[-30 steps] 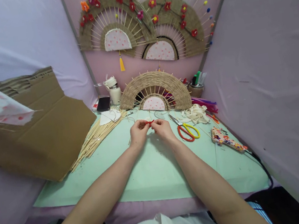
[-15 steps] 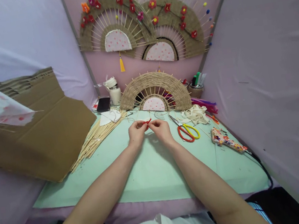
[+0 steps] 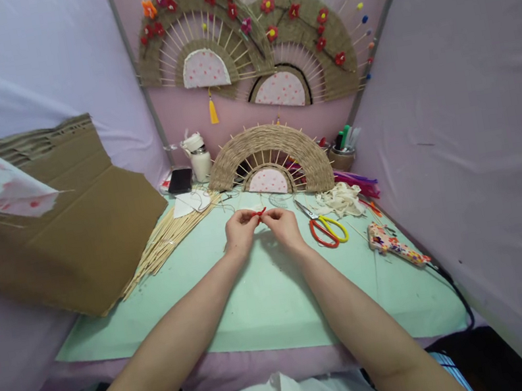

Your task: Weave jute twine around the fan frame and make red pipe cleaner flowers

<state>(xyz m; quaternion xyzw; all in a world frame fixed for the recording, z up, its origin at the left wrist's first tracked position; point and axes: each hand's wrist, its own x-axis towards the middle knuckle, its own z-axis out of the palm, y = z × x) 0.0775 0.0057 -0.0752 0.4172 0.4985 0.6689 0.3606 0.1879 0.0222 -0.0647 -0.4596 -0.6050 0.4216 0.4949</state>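
Observation:
Between my fingertips, above the middle of the pale green table, is a small bent piece of red pipe cleaner [image 3: 260, 212]. My left hand [image 3: 241, 231] pinches it from the left, and my right hand [image 3: 282, 225] pinches it from the right. The fingers cover most of it, so its full shape is hidden. Just beyond my hands stands a woven half-round fan [image 3: 269, 137] with a dotted pink-white centre. Scissors [image 3: 323, 226] with one red and one yellow handle lie open to the right of my right hand.
A patterned hot glue gun [image 3: 394, 245] with a black cord lies at the right. Cream cord [image 3: 342, 199] is heaped behind the scissors. Thin bamboo sticks [image 3: 163, 242] and a large cardboard sheet [image 3: 72, 234] occupy the left. A phone [image 3: 180, 181] and bottle [image 3: 199, 159] stand behind.
Both hands stay together around the red piece, with only a slight shift of the fingers. The camera view has tilted a little; the objects on the table lie as before.

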